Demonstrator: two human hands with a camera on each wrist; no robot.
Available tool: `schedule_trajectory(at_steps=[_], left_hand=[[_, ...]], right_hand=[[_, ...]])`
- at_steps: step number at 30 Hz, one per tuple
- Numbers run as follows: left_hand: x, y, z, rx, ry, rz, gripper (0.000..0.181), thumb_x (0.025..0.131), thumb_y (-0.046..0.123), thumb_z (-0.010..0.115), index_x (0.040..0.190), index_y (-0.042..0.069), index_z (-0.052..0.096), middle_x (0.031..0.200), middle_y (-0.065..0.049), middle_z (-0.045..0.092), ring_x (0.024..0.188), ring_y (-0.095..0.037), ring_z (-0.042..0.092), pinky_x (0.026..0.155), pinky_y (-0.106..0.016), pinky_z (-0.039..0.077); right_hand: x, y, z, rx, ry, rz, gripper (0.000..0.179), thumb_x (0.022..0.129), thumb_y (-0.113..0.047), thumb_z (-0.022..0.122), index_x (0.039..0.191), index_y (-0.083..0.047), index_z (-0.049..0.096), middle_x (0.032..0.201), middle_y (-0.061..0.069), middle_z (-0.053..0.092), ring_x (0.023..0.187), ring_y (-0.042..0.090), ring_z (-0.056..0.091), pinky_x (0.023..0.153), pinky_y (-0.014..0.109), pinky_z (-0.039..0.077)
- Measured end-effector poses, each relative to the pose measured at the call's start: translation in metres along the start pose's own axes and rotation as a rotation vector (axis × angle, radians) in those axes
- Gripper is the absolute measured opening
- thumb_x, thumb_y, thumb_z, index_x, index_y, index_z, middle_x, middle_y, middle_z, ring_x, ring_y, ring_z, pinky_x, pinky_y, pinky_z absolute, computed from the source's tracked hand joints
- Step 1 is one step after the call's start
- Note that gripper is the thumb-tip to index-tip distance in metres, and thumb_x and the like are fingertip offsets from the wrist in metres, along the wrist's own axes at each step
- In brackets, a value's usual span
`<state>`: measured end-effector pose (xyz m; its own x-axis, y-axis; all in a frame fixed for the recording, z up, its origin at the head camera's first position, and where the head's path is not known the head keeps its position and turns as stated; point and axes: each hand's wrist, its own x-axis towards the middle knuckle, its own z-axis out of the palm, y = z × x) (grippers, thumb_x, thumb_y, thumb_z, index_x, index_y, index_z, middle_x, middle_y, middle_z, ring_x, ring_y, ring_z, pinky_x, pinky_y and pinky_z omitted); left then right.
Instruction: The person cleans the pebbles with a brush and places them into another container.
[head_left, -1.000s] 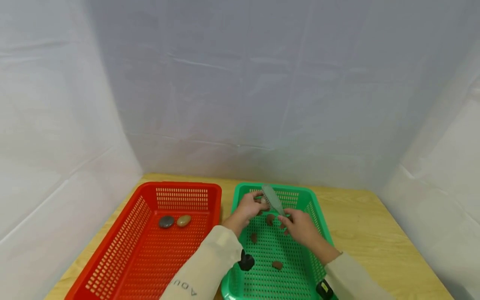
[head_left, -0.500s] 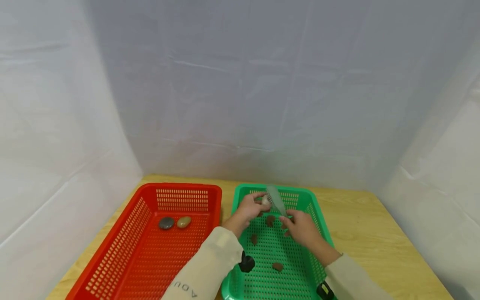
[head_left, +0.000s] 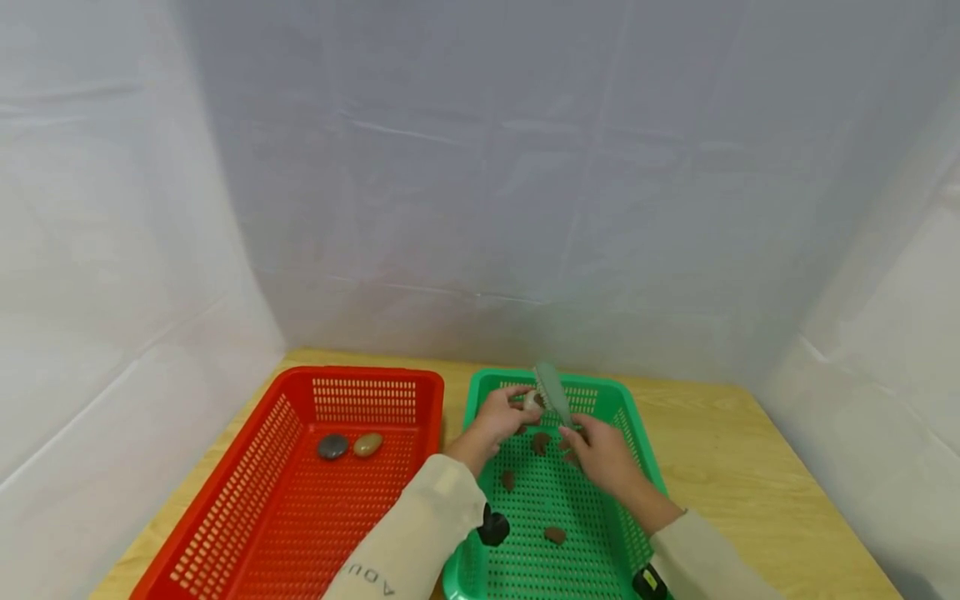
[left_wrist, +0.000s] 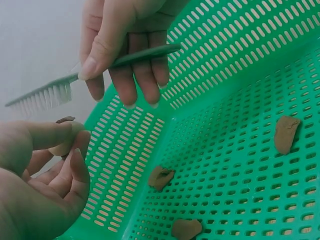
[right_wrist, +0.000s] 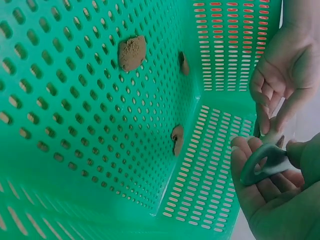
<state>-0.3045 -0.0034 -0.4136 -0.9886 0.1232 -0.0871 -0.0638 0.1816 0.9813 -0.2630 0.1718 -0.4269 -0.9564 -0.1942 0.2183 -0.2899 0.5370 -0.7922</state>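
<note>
A pale smooth stone with a brown clay-like patch is pinched between the thumb and fingers of my left hand, over the far end of the green basket. My right hand grips a grey-green brush by its handle. In the left wrist view, the pale bristles hang just above the stone's brown patch. Fingers cover much of the stone. The brush's looped handle end shows in the right wrist view, across the right palm. Several brown lumps lie on the basket floor.
A red basket stands to the left, with a dark grey stone and a tan stone in it. Both baskets rest on a wooden table. White sheeting rises behind and at both sides.
The brush head has shifted slightly right and turned more edge-on. On the stone, a brown patch now shows towards the bristles. Both hands stay nearly in place.
</note>
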Motion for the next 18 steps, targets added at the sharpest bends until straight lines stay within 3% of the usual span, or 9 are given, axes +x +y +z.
schedule_trajectory(at_steps=[9,18], left_hand=[[0.0004,-0.002,0.0007,0.015,0.014,0.02,0.054,0.086,-0.003,0.069,0.137,0.001,0.053,0.114,-0.016,0.066,0.086,-0.018,0.063,0.072,-0.031,0.055],[0.0001,-0.0017,-0.0011,-0.005,-0.018,0.011,0.054,0.089,0.002,0.069,0.14,0.001,0.05,0.119,-0.02,0.063,0.091,-0.022,0.065,0.076,-0.032,0.055]], right_hand=[[-0.0028,0.0027,0.0003,-0.035,-0.119,-0.057,0.027,0.099,-0.01,0.056,0.119,0.006,0.06,0.084,0.012,0.07,0.07,0.023,0.069,0.058,0.027,0.055],[-0.0027,-0.0011,0.0,-0.039,-0.062,0.028,0.021,0.097,-0.01,0.059,0.112,0.004,0.064,0.079,0.011,0.07,0.064,0.018,0.066,0.057,0.03,0.055]])
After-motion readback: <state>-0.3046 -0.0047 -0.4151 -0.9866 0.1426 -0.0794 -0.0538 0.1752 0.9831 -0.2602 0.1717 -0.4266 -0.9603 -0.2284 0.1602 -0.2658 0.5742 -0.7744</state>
